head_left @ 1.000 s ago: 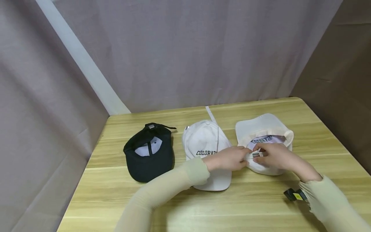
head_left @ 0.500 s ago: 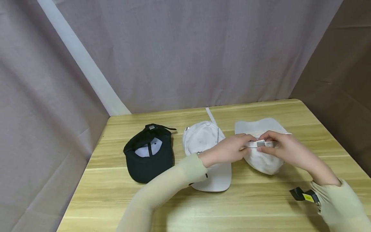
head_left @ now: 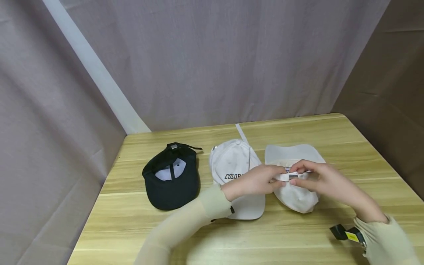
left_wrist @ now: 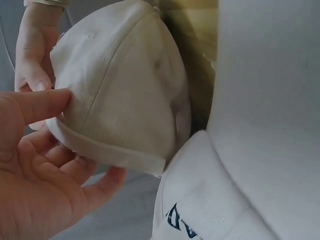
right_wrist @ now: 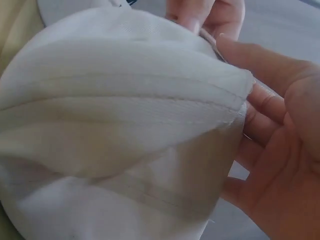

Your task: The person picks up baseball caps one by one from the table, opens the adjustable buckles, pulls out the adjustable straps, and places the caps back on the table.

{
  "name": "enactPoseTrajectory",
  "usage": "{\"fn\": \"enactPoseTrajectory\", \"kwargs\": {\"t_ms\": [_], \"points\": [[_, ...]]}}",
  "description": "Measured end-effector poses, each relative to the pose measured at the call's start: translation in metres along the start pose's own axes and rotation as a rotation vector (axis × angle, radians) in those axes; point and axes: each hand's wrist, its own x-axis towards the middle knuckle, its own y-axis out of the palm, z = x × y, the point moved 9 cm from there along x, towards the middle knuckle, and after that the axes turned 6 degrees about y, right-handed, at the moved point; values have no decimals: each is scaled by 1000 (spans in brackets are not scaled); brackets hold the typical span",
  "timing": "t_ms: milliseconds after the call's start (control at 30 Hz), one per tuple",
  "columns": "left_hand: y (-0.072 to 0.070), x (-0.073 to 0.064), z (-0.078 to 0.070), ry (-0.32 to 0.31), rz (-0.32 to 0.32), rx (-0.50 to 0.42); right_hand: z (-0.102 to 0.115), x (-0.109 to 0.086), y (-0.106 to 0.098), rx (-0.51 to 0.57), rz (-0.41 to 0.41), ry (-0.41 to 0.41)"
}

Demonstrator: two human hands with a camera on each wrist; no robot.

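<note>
On the right of the table, a cream baseball cap (head_left: 296, 197) has its brim pointing to the back and its rear strap toward the person. A metal buckle (head_left: 293, 176) sits on that strap between the two hands. The left hand (head_left: 255, 179) pinches the strap's left part; in the left wrist view its thumb lies on the crown and its fingers are behind the cap's edge. The right hand (head_left: 326, 182) pinches the strap beside the buckle. In the right wrist view the cap (right_wrist: 110, 100) hides part of the right fingers.
A white cap (head_left: 232, 158) with dark lettering lies under the left forearm, partly covered by it. Farther left, a black cap (head_left: 175, 189) rests with its inside showing. Curtains stand behind the wooden table (head_left: 109, 221). A black wrist device (head_left: 346, 233) hangs by the right sleeve.
The cream cap was tilted up and drawn toward the person, hiding its inside lettering. Both hands stay on its strap and have shifted slightly. The other two caps have not moved.
</note>
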Motion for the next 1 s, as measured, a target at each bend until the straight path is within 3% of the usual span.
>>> {"fn": "enactPoseTrajectory", "kwargs": {"t_ms": [67,167,233,300,467,633,767,1000], "points": [[-1,-3,0,-6,-19,0,4,0,-1,-29,-56,-70],[-5,-9,4,-40,-64,-15,13,-1,-9,-128,-212,-168],[-10,-12,8,-68,-100,-26,17,-2,-14,-200,-307,-188],[-15,-15,12,-82,-135,-43,21,-2,-13,-266,-337,-171],[-22,-19,14,-50,-180,-85,23,9,7,-331,-202,-86],[-22,-24,21,-31,-221,-177,20,19,19,-268,-110,-34],[-19,-29,30,-64,-216,-249,19,23,23,-201,-63,-48],[-16,-35,32,-57,-196,-238,15,29,30,-159,-16,-18]]}}
